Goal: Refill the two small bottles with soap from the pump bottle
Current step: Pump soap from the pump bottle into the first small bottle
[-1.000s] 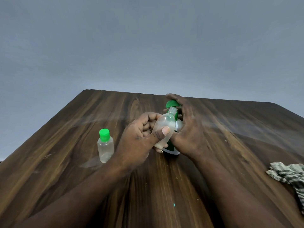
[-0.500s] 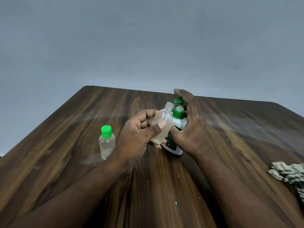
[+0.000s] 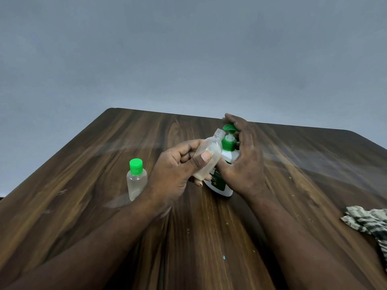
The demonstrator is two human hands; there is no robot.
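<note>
- One press over: lets pump bottle head rise again, right hand fingers wrapped on it.
- Grips uncapped small bottle in left hand fingers, neck at spout.
- Calls for more presses.

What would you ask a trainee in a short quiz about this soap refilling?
1. Fill in: the right hand has its fingers on the pump bottle's green ____.
2. True or false: the held bottle in the left hand has its cap on.
3. Where is the capped bottle?
A. Standing on the table, left of the left hand
B. In the right hand
C. On top of the pump bottle

Key: 1 head; 2 false; 3 A.
</note>
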